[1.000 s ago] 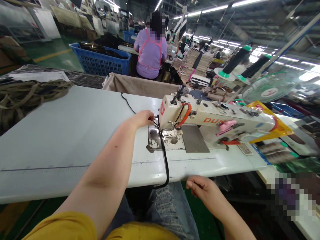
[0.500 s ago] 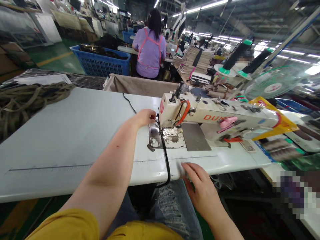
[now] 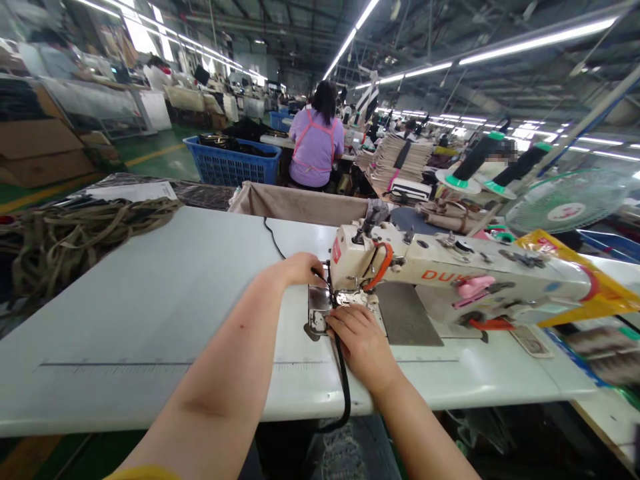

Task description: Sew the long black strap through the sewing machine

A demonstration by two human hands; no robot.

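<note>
A black strap (image 3: 344,380) runs under the head of the sewing machine (image 3: 400,260) and hangs over the table's front edge. Behind the needle, my left hand (image 3: 302,269) is closed on the strap, thumb and fingers pinched together. In front of the presser foot, my right hand (image 3: 361,337) lies on the strap by the metal needle plate (image 3: 320,308), its fingertips pressing it down. The strap's thin far end trails across the white table (image 3: 165,307) behind my left hand. The needle itself is hidden.
A heap of olive straps (image 3: 95,233) lies at the table's left. Behind the table stands a beige fabric-lined bin (image 3: 300,203), then a blue basket (image 3: 233,163) and a seated person in purple (image 3: 316,143). Thread cones (image 3: 475,160) and a fan (image 3: 567,210) stand at right.
My right hand has moved from the table's front edge up onto the strap before the presser foot. My left hand stays behind the needle. The camera view has tilted upward.
</note>
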